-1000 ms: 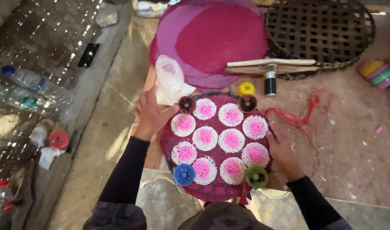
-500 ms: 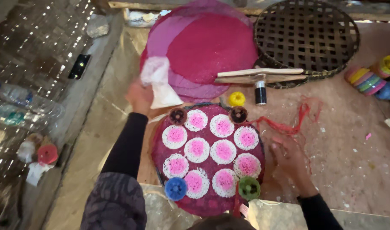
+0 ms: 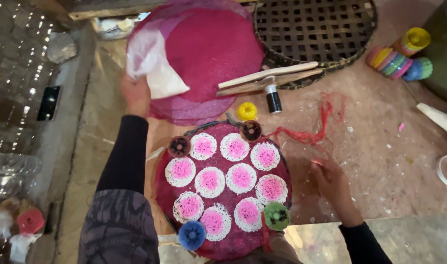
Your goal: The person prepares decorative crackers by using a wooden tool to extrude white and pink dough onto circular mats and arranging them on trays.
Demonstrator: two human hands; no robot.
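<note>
My left hand (image 3: 134, 93) reaches forward and grips a white plastic bag (image 3: 155, 68) that lies on the edge of a stack of magenta mesh discs (image 3: 209, 54). My right hand (image 3: 332, 186) rests on the brown floor to the right of a round magenta tray (image 3: 223, 244), fingers loosely curled and holding nothing that I can see. The tray carries several white-rimmed pink rosettes (image 3: 241, 177). Small pompoms sit at its rim: blue (image 3: 191, 234), green (image 3: 276, 215) and two dark ones (image 3: 179, 146).
A woven bamboo basket (image 3: 314, 29) lies at the back right, with wooden sticks (image 3: 267, 78) and a black thread spool (image 3: 273, 100) in front. Red thread (image 3: 311, 132) trails on the floor. Coloured spools (image 3: 399, 58) are far right. Bottles (image 3: 13, 166) lie left.
My left hand has moved from the tray's left rim forward to the white bag and taken hold of it. My right hand has drifted right, off the tray's edge.
</note>
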